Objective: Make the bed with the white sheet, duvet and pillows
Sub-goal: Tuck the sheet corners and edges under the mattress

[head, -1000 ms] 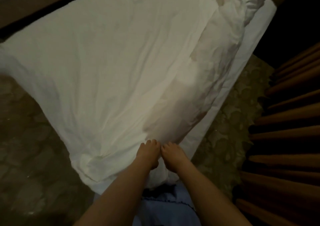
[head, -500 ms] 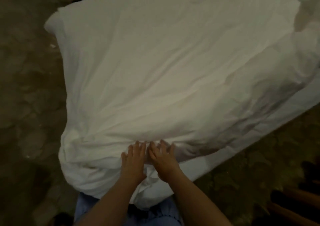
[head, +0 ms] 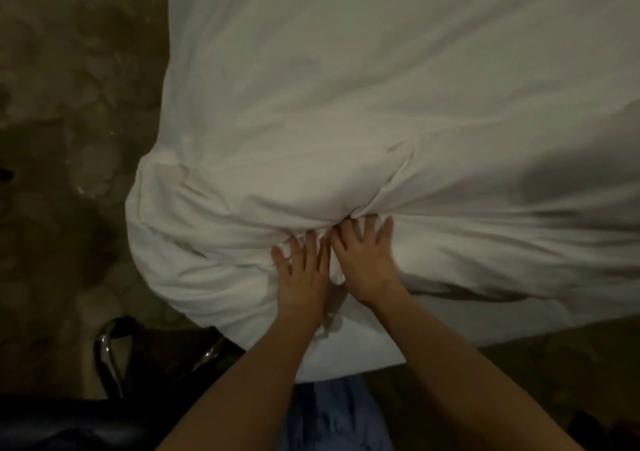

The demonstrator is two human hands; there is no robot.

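A white duvet (head: 346,87) covers the bed and fills most of the view, bunched into folds at the near corner. My left hand (head: 303,270) and my right hand (head: 365,263) lie side by side on it, palms down with fingers spread and straight, pressing the fabric at the near edge. Creases gather just beyond the fingertips. A strip of white sheet (head: 450,326) shows below the duvet at the bed's near side. No pillows are in view.
Patterned brownish carpet (head: 69,104) lies left of the bed and at the lower right. A dark chair with a chrome frame (head: 107,350) stands at the lower left, close to the bed's corner. Blue clothing (head: 332,412) shows between my arms.
The view has swung left and closer to the bed's corner. Both hands slid forward over the duvet and their fingers spread wider, pushing the fabric into folds. The curtains have left the view.
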